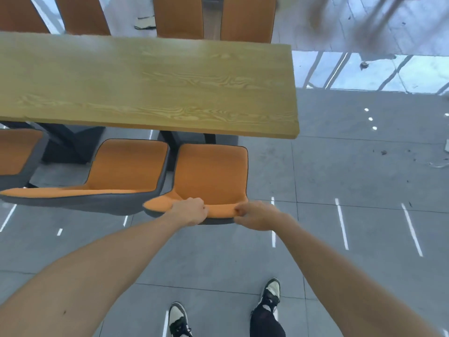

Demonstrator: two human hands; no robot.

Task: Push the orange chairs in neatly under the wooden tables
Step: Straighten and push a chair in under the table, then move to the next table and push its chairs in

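Gripping top edge of orange moulded chair [211, 176] backrest, left hand [190, 211] and right hand [255, 215] both clenched; grain-patterned wooden table [145, 86] lay directly ahead, seat partly underneath.

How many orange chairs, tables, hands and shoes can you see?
Orange chairs: 7, near side; far side
Tables: 1
Hands: 2, left hand, right hand
Shoes: 2
Total: 12
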